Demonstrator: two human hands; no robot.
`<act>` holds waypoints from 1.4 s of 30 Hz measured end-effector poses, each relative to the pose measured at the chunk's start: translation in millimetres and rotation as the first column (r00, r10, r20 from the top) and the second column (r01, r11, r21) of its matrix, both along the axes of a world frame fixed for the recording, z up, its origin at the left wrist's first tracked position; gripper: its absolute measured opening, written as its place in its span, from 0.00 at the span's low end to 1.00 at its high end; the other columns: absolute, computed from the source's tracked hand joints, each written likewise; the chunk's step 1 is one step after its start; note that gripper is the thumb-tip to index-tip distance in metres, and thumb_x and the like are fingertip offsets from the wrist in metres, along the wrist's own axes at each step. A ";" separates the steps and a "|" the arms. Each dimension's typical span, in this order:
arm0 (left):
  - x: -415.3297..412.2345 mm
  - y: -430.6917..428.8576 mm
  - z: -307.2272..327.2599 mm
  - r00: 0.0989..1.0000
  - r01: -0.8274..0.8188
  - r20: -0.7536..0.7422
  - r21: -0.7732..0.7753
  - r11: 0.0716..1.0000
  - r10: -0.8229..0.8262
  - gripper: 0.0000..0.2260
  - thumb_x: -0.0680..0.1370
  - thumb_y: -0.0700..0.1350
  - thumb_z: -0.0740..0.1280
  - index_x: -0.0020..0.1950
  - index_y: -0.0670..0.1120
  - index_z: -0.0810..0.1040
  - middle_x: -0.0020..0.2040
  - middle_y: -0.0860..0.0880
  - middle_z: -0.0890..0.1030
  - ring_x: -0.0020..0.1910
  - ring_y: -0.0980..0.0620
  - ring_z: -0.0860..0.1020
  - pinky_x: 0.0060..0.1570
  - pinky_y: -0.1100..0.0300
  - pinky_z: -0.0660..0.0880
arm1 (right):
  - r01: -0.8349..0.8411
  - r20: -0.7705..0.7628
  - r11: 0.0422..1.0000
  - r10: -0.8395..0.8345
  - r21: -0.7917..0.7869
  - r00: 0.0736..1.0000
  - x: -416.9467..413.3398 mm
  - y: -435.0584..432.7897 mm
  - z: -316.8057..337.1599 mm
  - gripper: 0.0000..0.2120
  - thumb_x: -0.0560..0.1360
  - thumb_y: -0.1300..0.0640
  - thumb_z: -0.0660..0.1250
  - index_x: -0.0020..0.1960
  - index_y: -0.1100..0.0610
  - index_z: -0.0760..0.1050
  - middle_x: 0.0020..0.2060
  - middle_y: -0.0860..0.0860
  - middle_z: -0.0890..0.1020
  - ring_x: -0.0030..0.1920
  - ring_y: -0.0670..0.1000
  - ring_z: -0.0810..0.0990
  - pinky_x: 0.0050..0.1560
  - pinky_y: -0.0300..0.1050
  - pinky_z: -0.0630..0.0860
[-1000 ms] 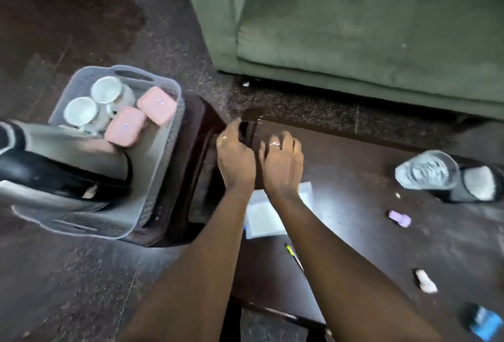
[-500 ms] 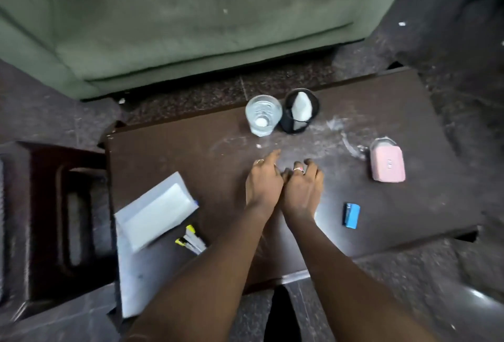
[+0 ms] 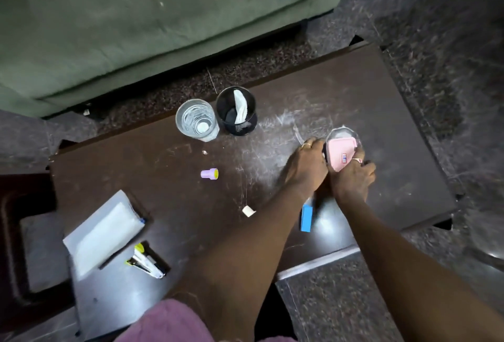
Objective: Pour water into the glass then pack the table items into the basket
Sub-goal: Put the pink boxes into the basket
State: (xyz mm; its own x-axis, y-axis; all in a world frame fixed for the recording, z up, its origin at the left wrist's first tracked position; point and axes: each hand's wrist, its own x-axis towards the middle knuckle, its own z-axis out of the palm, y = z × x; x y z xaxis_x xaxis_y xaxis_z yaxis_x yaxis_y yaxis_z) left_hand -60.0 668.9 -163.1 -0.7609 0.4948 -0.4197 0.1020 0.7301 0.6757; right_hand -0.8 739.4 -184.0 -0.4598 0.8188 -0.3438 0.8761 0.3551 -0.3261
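A pink-lidded clear container (image 3: 341, 152) stands on the dark brown table (image 3: 169, 167) at the right. My left hand (image 3: 306, 163) grips its left side and my right hand (image 3: 351, 175) grips its near right side. A glass (image 3: 195, 120) holding water stands at the table's far edge, with a black mesh cup (image 3: 236, 115) containing a white cloth right beside it. A purple cap (image 3: 209, 173), a small white piece (image 3: 248, 210) and a blue box (image 3: 306, 217) lie loose on the table. The basket is out of view.
A white folded paper (image 3: 102, 232) and pens (image 3: 147, 261) lie on the table's near left. A dark stool (image 3: 24, 232) stands left of the table. A green sofa (image 3: 136, 19) lies behind it, across a strip of stone floor.
The view swung from the basket on the stool at the left to the table. Both hands moved right across the table and closed on the pink-lidded container.
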 end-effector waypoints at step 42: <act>-33.7 -684.8 116.0 -0.464 -0.846 0.055 0.269 -0.461 0.884 0.12 0.77 0.43 0.61 0.58 0.45 0.79 0.55 0.43 0.83 0.54 0.43 0.79 0.51 0.58 0.72 | -0.988 -0.513 0.074 0.848 -0.133 0.133 -166.1 -701.1 146.1 0.20 0.75 0.57 0.62 0.66 0.59 0.71 0.62 0.60 0.76 0.62 0.60 0.73 0.65 0.51 0.67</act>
State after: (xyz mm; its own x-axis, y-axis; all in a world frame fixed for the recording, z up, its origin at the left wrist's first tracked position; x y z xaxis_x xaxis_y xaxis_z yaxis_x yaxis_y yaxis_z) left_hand -93.7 -15.8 -47.1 -0.1763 -0.9334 -0.3124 -0.4865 -0.1933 0.8520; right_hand -166.9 38.3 -37.9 -0.8445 -0.5097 -0.1643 -0.2104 0.5979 -0.7735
